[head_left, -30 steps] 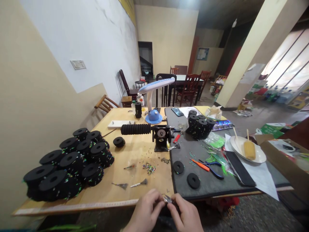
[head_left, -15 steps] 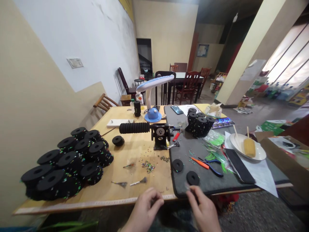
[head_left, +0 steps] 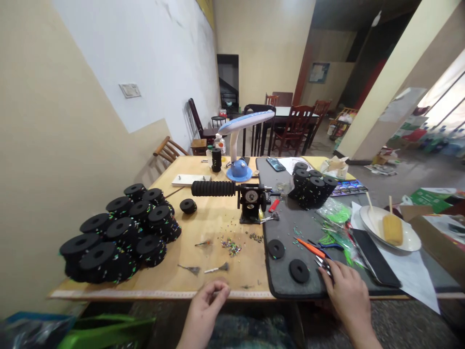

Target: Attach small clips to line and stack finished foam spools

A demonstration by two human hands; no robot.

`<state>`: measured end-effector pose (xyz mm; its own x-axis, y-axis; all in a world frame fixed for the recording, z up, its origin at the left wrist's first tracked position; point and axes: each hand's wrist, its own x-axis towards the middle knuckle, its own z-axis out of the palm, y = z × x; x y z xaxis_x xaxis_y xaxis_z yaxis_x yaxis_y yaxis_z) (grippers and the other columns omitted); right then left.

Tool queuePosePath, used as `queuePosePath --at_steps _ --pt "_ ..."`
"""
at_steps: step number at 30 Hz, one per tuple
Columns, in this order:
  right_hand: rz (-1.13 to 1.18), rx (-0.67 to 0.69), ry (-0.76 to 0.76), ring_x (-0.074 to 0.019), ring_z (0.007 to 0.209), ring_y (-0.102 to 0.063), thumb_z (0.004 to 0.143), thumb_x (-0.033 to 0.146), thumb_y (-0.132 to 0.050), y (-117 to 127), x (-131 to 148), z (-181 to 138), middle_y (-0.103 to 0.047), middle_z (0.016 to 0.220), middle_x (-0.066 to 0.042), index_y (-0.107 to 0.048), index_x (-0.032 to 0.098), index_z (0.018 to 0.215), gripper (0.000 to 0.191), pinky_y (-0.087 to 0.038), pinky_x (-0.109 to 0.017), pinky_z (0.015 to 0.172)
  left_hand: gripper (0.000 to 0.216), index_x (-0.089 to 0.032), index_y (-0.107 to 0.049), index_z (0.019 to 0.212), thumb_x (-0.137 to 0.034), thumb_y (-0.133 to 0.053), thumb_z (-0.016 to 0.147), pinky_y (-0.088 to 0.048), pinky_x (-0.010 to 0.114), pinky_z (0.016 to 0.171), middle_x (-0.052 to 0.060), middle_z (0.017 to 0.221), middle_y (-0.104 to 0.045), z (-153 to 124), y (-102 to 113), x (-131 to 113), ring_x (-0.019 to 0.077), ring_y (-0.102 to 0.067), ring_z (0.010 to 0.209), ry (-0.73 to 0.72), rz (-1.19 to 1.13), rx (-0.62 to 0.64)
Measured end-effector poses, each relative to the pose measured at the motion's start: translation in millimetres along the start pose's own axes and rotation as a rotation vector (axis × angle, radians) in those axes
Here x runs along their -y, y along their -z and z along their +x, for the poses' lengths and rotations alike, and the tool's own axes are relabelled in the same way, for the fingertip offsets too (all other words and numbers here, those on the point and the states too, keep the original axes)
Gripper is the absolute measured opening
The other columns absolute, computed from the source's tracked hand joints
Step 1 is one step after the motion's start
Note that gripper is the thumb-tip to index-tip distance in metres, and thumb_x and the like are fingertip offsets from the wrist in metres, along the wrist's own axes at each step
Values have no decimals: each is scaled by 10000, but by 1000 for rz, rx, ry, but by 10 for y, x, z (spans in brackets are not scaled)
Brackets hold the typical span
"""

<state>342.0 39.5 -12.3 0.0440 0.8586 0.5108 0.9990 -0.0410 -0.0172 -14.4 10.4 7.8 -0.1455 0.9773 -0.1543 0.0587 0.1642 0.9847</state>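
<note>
The right hand (head_left: 345, 301) grasps a small metal tool (head_left: 323, 265) at the front edge of the grey mat (head_left: 286, 289), just beside a black foam disc (head_left: 299, 271); the empty left hand (head_left: 205, 303), fingers loosely curled, hovers at the front edge of the wooden table (head_left: 145, 293).

No legible text, tick marks on the ruler strip (head_left: 156, 293) too small to read, printed card (head_left: 348, 188) blurred, wall poster (head_left: 318, 72) blurred
</note>
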Motion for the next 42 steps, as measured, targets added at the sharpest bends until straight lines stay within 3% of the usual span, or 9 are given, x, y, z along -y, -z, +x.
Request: queuePosePath --at_steps 3,5,9,11,13,16,19,29,42 --pt "284 -87 26 -321 908 -615 941 448 -430 165 359 -2 -712 935 -163 -665 169 997 370 -462 -452 840 384 -177 -665 679 -559 -704 690 -472 310 873 83 941 -709 -26 29 36 274 -638 969 13 -11 -55" --pt "581 -36 54 -282 927 -634 939 374 -479 296 766 -30 -712 969 -135 -639 193 1038 260 -483 -404 855 373 -179 -672 683 -551 -705 696 -463 333 914 95 999 -711 -40 39 53 290 -630 1027 11 -12 -78" --pt "1100 408 125 -219 891 -670 937 302 -477 460 1663 -62 -713 1053 -101 -619 215 1109 239 -542 -283 726 338 -182 -677 683 -516 -704 721 -464 355 933 109 1061 -698 -52 48 65 303 -611 1089 -47 -12 -87" --pt "1213 566 143 -216 931 -669 914 273 -528 442 1978 -58 -724 1054 -72 -626 220 1107 223 -531 -284 784 339 -180 -687 693 -516 -694 734 -459 368 947 119 1081 -690 -53 65 80 309 -599 1112 -82 -18 -90" --pt "1293 694 169 -193 819 -678 911 255 -534 359 2162 -54 -739 939 -40 -635 209 1069 194 -524 -256 702 354 -177 -696 704 -529 -686 736 -447 384 968 128 1077 -691 -52 92 109 316 -589 1129 -94 -14 -106" --pt "1227 714 150 -155 584 -608 902 246 -519 183 2257 -69 -669 644 12 -650 175 823 168 -452 -225 556 377 -174 -687 699 -550 -682 729 -452 389 963 130 1052 -702 -43 133 164 316 -605 1101 -67 -14 -144" --pt "1079 633 214 -144 557 -564 893 230 -500 45 2253 -100 -615 588 24 -600 181 686 235 -390 -219 531 370 -171 -679 702 -540 -681 735 -477 371 927 119 1004 -717 -18 182 212 302 -640 1031 -48 -27 -172" --pt "673 605 553 -188 607 -656 860 142 -500 -39 2308 -72 -720 674 -32 -591 209 753 156 -305 -251 534 286 -175 -682 766 -460 -666 775 -536 287 780 69 832 -721 -24 720 320 242 -676 836 -152 94 -409" --pt "567 565 611 -194 565 -667 871 150 -499 -56 2442 -14 -731 651 -30 -574 217 773 140 -243 -271 506 171 -247 -716 864 -179 -560 858 -563 345 748 102 952 -782 -354 527 442 241 -728 808 -599 718 -28"
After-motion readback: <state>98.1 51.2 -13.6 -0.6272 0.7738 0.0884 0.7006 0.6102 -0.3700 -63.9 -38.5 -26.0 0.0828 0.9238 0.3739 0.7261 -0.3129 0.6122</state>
